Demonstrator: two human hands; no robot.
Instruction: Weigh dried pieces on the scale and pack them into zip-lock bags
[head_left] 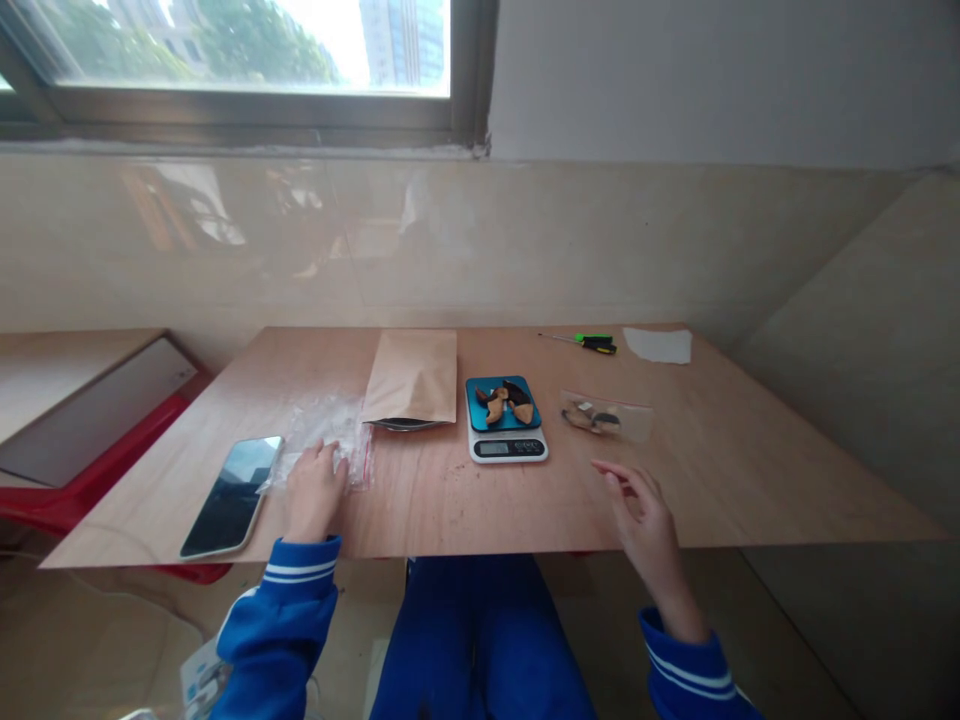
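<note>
My left hand rests on a heap of clear plastic zip bags, fingers reaching out over the film and thumb apart. Over the table's front right part hovers my right hand, its thumb and fingers loosely curved with a gap between them, holding nothing. Just beyond it lies a small clear zip bag with brown dried pieces inside. Several dark and tan dried pieces sit on the blue plate of a white digital kitchen scale; its display is too small to read.
A brown kraft pouch lies left of the scale, its dark mouth towards me. At far left is a phone. Screwdrivers and a white paper piece lie at the back right. Crumbs dot the wooden table.
</note>
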